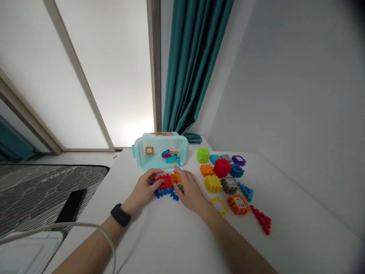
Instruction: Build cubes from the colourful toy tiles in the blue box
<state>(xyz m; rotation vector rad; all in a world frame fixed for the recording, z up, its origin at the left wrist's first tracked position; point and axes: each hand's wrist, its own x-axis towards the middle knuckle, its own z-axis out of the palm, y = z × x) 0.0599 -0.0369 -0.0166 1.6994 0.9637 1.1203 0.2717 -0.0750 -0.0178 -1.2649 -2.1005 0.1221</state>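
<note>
My left hand [146, 189] has its thumb and fingers around the left side of a red toothed building tile [165, 181]. On the other side, my right hand [191, 191] grips an orange toothed tile [175, 178] that touches the red one. Blue toothed tiles [163, 192] lie just below and in front of these, between my hands. A bit of green tile [181, 187] shows by my right thumb; my fingers hide the rest. Whether the tiles are locked together, I cannot tell.
Behind my hands a light-blue plastic bin [161, 164] lies with its opening towards me, several loose tiles inside. To the right sit several toothed blocks, including a red block [222, 168] and a yellow block [213, 184]. A pale cable [85, 225] crosses the lower left.
</note>
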